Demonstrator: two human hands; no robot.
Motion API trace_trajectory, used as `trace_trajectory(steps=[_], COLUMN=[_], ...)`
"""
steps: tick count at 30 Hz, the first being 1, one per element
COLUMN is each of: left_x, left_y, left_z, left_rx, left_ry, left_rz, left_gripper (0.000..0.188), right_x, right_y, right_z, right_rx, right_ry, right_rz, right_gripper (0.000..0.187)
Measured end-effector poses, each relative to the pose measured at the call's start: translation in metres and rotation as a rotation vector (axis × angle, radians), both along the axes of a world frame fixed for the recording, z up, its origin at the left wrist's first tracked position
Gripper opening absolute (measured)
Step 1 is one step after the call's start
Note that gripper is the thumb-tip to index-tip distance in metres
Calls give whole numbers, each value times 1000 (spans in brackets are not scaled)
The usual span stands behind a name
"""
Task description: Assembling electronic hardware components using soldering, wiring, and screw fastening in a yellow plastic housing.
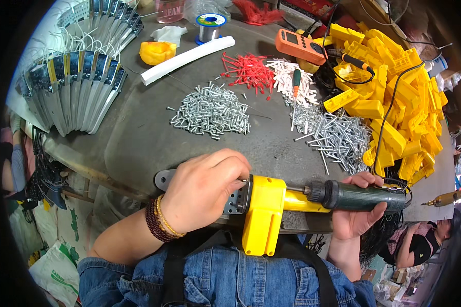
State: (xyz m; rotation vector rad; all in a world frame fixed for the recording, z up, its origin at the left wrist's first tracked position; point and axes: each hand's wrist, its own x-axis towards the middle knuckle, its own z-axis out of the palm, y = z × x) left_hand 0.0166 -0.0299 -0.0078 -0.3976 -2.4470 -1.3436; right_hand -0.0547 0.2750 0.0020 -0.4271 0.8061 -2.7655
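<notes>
My left hand (pixel 202 192) pinches a grey perforated metal plate (pixel 235 199) against a yellow plastic housing (pixel 264 217); my right hand (pixel 356 212) wraps fully around a dark green electric screwdriver (pixel 363 197).

two hands (pixel 205 192), one screwdriver (pixel 361 197)

The yellow housing (pixel 263 215) is smooth, slightly glossy moulded plastic; the perforated plate (pixel 235 200) beside it is dull grey metal; the electric screwdriver (pixel 363 196) has a dark green, matt, faintly textured body and a bright metal bit; the loose screws (pixel 211 111) are shiny plated metal; the table (pixel 143 138) is worn, matt grey sheet; the sleeves (pixel 138 276) are blue denim cloth.
</notes>
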Motion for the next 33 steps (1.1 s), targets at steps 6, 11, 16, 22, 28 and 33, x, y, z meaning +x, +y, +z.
trace_trajectory(steps=[6, 11, 16, 22, 28, 33], left_x=[3, 2, -3, -2, 37, 30], left_y=[1, 3, 7, 10, -6, -5], left_z=[-3, -7, -4, -4, 41, 12], left_rx=[-9, 11, 58, 12, -507, -501], left_ry=[35, 39, 82, 79, -73, -14], left_rz=[19, 41, 50, 51, 16, -33], left_gripper=[15, 15, 13, 12, 59, 77], right_x=[1, -2, -5, -11, -42, -94], right_y=[-4, -7, -2, 16, 172, 329], right_z=[2, -1, 0, 18, 98, 105], right_rx=[-46, -61, -44, 45, 558, 1642], right_ry=[10, 13, 69, 362, 195, 204], right_rz=[34, 37, 24, 138, -430, -1423], right_gripper=[51, 53, 56, 51, 69, 43])
